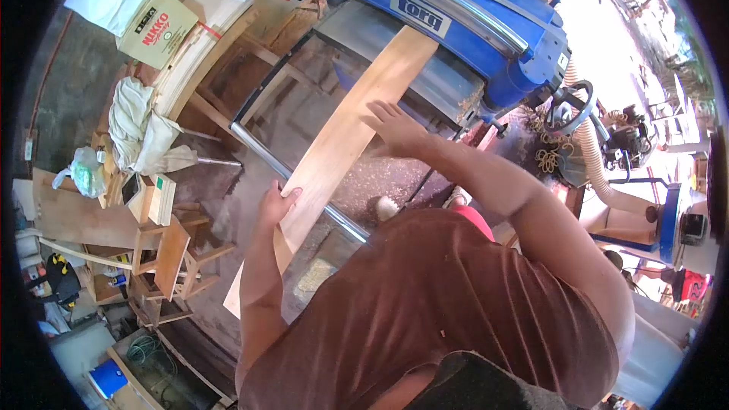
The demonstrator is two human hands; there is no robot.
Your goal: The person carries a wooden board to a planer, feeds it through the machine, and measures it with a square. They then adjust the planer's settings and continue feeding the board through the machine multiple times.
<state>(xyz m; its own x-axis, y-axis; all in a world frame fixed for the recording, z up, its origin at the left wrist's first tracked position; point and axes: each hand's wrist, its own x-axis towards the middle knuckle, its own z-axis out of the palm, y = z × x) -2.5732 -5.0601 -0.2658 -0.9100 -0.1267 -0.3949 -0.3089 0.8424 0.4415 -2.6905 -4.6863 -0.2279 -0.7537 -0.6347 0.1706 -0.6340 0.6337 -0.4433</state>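
A long pale wooden board [345,133] slants across the view. Its far end lies on the metal bed of a blue machine [448,0] marked "torq", and its near end reaches down past my left forearm. My left hand [279,203] grips the board's left edge, with the thumb on its top face and the other fingers mostly hidden. Farther up, my right hand [396,127] rests with fingers spread at the board's right edge, close to the machine. A metal roller [262,150] runs beneath the board.
Stacked boards [194,49] with a NIKKO carton [158,26] stand at the upper left. Below them are cloths [137,125] and wooden stools [171,258]. A handwheel [575,110] and a ribbed hose [596,175] are at the right. Shavings cover the floor.
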